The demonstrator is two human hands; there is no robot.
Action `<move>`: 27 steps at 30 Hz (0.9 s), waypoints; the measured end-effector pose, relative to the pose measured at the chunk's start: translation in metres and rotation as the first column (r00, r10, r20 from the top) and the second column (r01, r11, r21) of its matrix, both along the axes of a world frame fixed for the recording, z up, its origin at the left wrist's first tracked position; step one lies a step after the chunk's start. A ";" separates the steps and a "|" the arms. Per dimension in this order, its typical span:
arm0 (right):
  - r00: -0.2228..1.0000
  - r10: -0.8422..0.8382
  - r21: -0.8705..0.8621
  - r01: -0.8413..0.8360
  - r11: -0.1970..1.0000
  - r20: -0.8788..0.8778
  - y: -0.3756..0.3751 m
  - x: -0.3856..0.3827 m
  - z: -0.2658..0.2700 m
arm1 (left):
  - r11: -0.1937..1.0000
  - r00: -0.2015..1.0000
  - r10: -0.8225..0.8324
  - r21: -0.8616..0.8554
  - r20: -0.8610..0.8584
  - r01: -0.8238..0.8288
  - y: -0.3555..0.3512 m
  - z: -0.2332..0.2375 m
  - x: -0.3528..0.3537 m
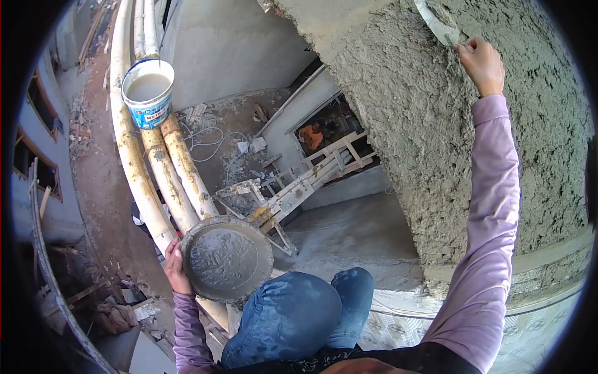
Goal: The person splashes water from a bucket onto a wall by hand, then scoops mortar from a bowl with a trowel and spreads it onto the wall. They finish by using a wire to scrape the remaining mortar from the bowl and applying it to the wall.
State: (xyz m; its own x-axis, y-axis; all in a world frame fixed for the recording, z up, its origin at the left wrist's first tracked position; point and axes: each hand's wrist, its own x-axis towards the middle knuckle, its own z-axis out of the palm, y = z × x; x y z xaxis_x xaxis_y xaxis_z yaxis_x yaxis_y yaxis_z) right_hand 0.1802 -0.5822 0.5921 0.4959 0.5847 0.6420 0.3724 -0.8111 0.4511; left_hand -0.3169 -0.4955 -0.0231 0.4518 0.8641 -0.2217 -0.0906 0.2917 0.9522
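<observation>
My right hand (483, 65) is closed round a trowel (438, 23) at the upper right, its pale blade up against the rough mortar-covered wall (405, 118). Most of the trowel's handle is hidden in my fist. At the lower left, my left hand (177, 267) grips the rim of a round pan (266, 240) from its left side. Wet grey mortar (224, 255) lies in the pan, which rests by the poles and my knee.
Pale poles (144, 168) run side by side high above the ground, with a bucket (149, 111) of cloudy liquid standing on them. Below lie a wooden trestle (299, 193), a hose (208, 146) and rubble. My bent knees (293, 308) are beside the pan.
</observation>
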 end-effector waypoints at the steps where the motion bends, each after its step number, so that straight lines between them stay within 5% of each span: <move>1: 0.998 0.062 0.001 -0.062 0.998 0.008 0.003 -0.012 -0.006 | 1.000 1.000 0.002 -0.001 -0.001 -0.002 0.000 -0.001 0.000; 3: 0.978 0.192 0.029 -0.191 0.981 -0.076 0.013 -0.039 -0.019 | 1.000 1.000 0.005 -0.001 -0.002 -0.005 0.000 -0.002 -0.001; 5: 0.792 0.454 0.200 -0.408 0.891 -0.407 0.025 -0.062 -0.029 | 1.000 1.000 0.010 -0.004 0.003 -0.010 0.000 -0.004 -0.002; 8: 0.272 0.710 0.536 -0.499 0.681 -0.649 0.038 -0.088 -0.033 | 1.000 1.000 0.011 0.002 -0.007 -0.011 0.000 -0.004 -0.002; 10: -0.111 0.666 0.642 -0.420 0.642 -0.738 0.040 -0.073 -0.028 | 1.000 1.000 0.009 0.010 -0.024 -0.009 0.000 -0.003 -0.002; 12: -0.337 0.622 0.707 -0.347 0.616 -0.707 0.047 -0.040 -0.040 | 1.000 1.000 0.013 0.016 -0.025 -0.013 -0.001 0.003 -0.001; 13: -0.354 0.621 0.708 -0.228 0.668 -0.699 0.047 -0.004 -0.049 | 1.000 1.000 0.013 0.020 -0.025 -0.013 0.000 0.006 -0.001; 14: -0.189 0.700 0.716 -0.021 0.698 -0.688 0.046 0.024 -0.061 | 1.000 1.000 0.015 0.014 -0.015 -0.015 -0.001 0.009 0.001; 16: 0.538 0.653 0.805 0.086 0.587 -0.534 0.039 0.066 -0.094 | 1.000 1.000 0.023 0.003 -0.004 -0.023 0.000 0.013 -0.001; 17: 0.376 0.834 0.914 0.137 0.382 -0.405 0.026 0.055 -0.093 | 0.999 1.000 0.020 0.028 -0.023 -0.020 -0.001 0.003 -0.002; 18: 0.443 0.838 0.933 -0.010 0.361 -0.319 0.017 0.044 -0.092 | 0.999 0.999 0.037 0.016 -0.005 -0.037 0.002 0.004 0.002; 20: 0.482 0.801 0.897 -0.067 0.437 -0.354 0.012 0.036 -0.083 | 1.000 1.000 0.004 -0.024 0.005 -0.004 0.002 0.015 0.000; 22: 0.570 0.645 0.749 -0.078 0.658 -0.508 0.026 0.046 -0.080 | 0.999 1.000 0.009 -0.035 0.007 -0.009 0.000 0.014 0.001; 27: 0.224 0.321 0.358 0.152 0.921 -0.920 0.080 0.071 -0.134 | 1.000 1.000 0.008 -0.018 0.025 -0.007 0.002 0.010 0.000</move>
